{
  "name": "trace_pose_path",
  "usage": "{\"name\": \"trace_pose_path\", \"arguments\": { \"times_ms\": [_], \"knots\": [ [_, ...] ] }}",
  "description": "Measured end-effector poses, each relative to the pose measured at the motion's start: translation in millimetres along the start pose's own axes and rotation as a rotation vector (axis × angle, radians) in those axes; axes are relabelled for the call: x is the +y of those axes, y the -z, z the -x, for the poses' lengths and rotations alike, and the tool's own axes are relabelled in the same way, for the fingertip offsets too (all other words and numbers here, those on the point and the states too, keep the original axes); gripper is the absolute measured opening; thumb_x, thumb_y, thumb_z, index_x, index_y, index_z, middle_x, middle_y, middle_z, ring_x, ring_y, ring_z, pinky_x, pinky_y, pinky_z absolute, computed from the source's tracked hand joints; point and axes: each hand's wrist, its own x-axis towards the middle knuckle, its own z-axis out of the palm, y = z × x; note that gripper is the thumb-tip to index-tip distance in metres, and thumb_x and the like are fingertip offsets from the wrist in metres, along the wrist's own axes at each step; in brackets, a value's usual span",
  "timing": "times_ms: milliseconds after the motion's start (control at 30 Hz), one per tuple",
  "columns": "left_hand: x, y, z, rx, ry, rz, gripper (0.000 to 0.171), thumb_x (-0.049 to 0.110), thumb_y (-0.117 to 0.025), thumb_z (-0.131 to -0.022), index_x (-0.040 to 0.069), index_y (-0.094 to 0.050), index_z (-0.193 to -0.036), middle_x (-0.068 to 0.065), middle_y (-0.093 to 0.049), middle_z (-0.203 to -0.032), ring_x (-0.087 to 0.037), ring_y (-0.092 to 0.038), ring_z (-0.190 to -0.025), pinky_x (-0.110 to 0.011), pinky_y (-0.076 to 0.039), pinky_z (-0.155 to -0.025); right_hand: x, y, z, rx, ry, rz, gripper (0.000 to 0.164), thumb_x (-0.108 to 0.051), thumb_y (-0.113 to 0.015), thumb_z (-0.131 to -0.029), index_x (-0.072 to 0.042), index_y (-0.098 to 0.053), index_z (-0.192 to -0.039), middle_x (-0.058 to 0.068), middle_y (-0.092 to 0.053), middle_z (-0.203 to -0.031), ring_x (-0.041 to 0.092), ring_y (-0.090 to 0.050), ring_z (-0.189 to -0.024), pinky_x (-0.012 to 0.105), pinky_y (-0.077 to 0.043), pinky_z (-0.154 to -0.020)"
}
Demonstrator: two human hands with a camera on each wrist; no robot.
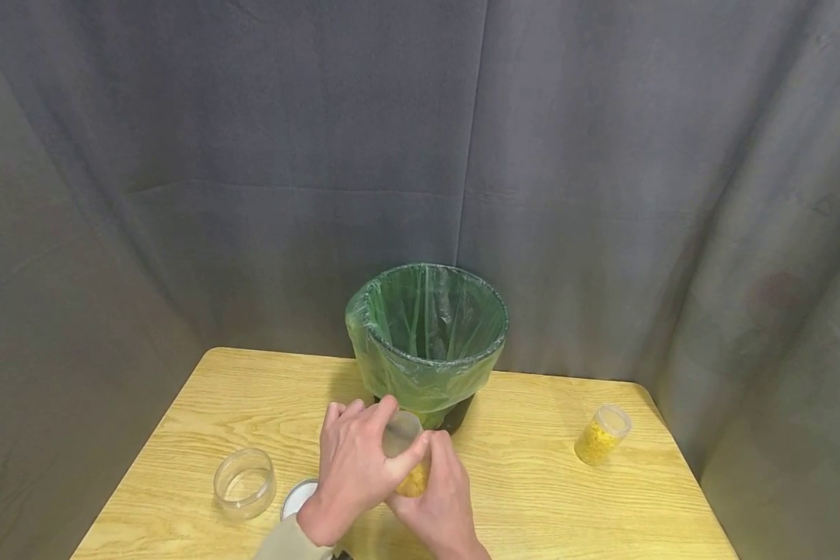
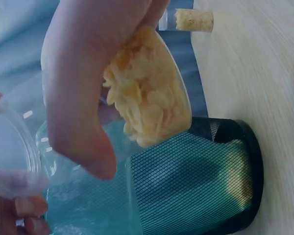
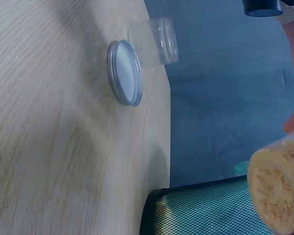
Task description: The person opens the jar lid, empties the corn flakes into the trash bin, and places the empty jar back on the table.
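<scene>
Both hands hold a clear plastic jar [image 1: 413, 484] in front of the bin, its lower part full of yellow flakes [image 2: 149, 93]. My right hand [image 1: 441, 494] grips the jar's body from the right, its thumb lying along the wall. My left hand [image 1: 359, 464] holds the rim end, thumb across the near side and fingers over the far side. In the left wrist view the mouth looks uncovered, with fingertips [image 2: 32, 205] at the rim. The right wrist view shows the jar's flake-filled base [image 3: 274, 191] above the table.
A mesh bin [image 1: 455, 416] with a green liner [image 1: 427, 381] stands behind the hands on the wooden table [image 1: 532, 482]. To the left are a clear, lidless jar [image 1: 245, 484] and a round lid [image 1: 297, 496]. Another jar of yellow bits [image 1: 597, 439] stands right.
</scene>
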Motion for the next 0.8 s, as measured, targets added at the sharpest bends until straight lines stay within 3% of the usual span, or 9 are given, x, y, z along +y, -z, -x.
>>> {"name": "trace_pose_path", "arguments": {
  "times_ms": [100,200,333,433,500,633,800],
  "knots": [
    [1.1,-1.5,2.1,-0.02,0.053,-0.019,0.044,0.063,-0.062,-0.073,0.021,-0.048,-0.075,0.014,-0.041,-0.055,-0.012,-0.034,-0.05,-0.034,-0.025,-0.059,1.8,-0.3,-0.6,0.016,0.008,0.002,0.061,-0.03,-0.082,-0.052,-0.012,-0.053,-0.102,-0.01,-0.047,-0.091,0.007,-0.049,-0.077,0.02,-0.041,-0.069],
    [1.2,-2.3,4.3,-0.085,0.132,0.032,0.053,0.072,-0.063,-0.067,0.023,-0.048,-0.078,0.017,-0.041,-0.057,-0.009,-0.038,-0.052,-0.032,-0.026,-0.061,3.2,1.6,-0.3,0.001,-0.008,-0.03,0.061,-0.03,-0.083,-0.054,-0.013,-0.053,-0.104,-0.011,-0.049,-0.093,0.006,-0.051,-0.08,0.021,-0.043,-0.07],
    [-0.7,-1.6,7.7,-0.179,0.231,0.206,0.058,0.076,-0.066,-0.058,0.029,-0.05,-0.087,0.018,-0.04,-0.058,-0.005,-0.04,-0.056,-0.029,-0.028,-0.064,2.7,6.8,0.2,-0.064,-0.113,-0.132,0.061,-0.025,-0.084,-0.056,-0.018,-0.052,-0.107,-0.015,-0.051,-0.098,0.004,-0.054,-0.086,0.023,-0.045,-0.073],
    [-3.8,0.4,8.3,-0.239,0.258,0.38,0.054,0.069,-0.072,-0.061,0.034,-0.052,-0.096,0.012,-0.043,-0.064,-0.008,-0.04,-0.06,-0.029,-0.032,-0.064,-2.7,14.3,-4.8,-0.092,-0.167,-0.227,0.061,-0.015,-0.083,-0.057,-0.018,-0.052,-0.109,-0.014,-0.055,-0.1,0.006,-0.057,-0.09,0.028,-0.047,-0.075],
    [-6.4,1.5,7.8,-0.268,0.25,0.508,0.051,0.061,-0.075,-0.066,0.033,-0.052,-0.102,0.008,-0.045,-0.07,-0.011,-0.041,-0.064,-0.029,-0.034,-0.063,-10.2,23.0,-11.8,-0.115,-0.176,-0.287,0.062,-0.01,-0.082,-0.058,-0.017,-0.052,-0.112,-0.012,-0.057,-0.102,0.01,-0.058,-0.093,0.031,-0.048,-0.077],
    [0.1,16.9,-1.3,-0.295,0.204,0.753,0.049,0.037,-0.079,-0.073,0.021,-0.055,-0.113,0.002,-0.048,-0.086,-0.018,-0.044,-0.074,-0.029,-0.037,-0.065,-25.0,40.2,-26.0,-0.2,-0.166,-0.427,0.067,-0.004,-0.082,-0.062,-0.013,-0.051,-0.121,-0.007,-0.059,-0.111,0.017,-0.058,-0.1,0.038,-0.046,-0.083],
    [11.1,27.9,-9.9,-0.274,0.111,0.903,0.05,0.015,-0.077,-0.074,0.008,-0.058,-0.119,-0.006,-0.053,-0.103,-0.02,-0.051,-0.092,-0.03,-0.04,-0.077,-28.9,44.8,-31.6,-0.282,-0.144,-0.578,0.074,0.0,-0.079,-0.064,-0.013,-0.047,-0.13,0.0,-0.058,-0.12,0.022,-0.056,-0.107,0.039,-0.043,-0.089]
  ]
}}
